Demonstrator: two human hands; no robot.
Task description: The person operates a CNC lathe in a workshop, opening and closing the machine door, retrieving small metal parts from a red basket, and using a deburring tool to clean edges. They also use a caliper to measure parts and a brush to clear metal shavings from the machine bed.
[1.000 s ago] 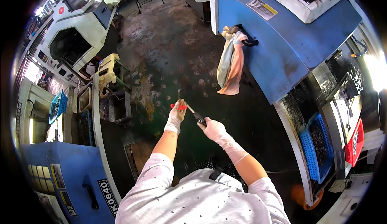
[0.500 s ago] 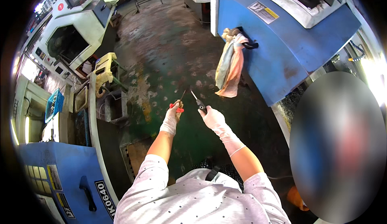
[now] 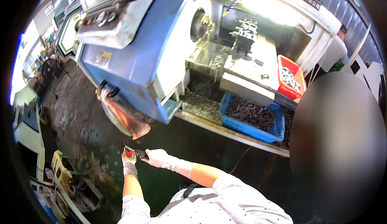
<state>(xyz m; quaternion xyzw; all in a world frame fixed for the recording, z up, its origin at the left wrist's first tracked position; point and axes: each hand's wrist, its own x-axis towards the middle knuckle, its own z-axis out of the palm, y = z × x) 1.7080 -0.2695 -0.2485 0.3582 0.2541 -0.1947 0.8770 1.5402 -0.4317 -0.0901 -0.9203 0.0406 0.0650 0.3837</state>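
My left hand [image 3: 129, 162], in a white glove, is closed around a small red-handled tool [image 3: 129, 152] with a thin dark tip; its exact kind is too small to tell. In my right hand [image 3: 157, 158], also gloved, sits a black-handled tool [image 3: 141, 154] with a slim metal shaft that reaches across to the red-handled one. The two tools meet or overlap in view; whether they touch I cannot tell. Both hands are held out over the dark floor, below a pinkish-grey rag [image 3: 127, 117] that hangs from the machine's door handle.
A blue machine door [image 3: 133, 67] stands slid left of a lit work space with a round chuck [image 3: 201, 24]. A red basket [image 3: 296, 91] of small metal parts sits on its right. Below is a blue basket [image 3: 252, 131] of brownish pieces. A person [image 3: 334, 50] is at the far right.
My view has swung to the right, bringing the machine's open work space and the baskets into sight. My hands have come closer together, and the two tools now cross.
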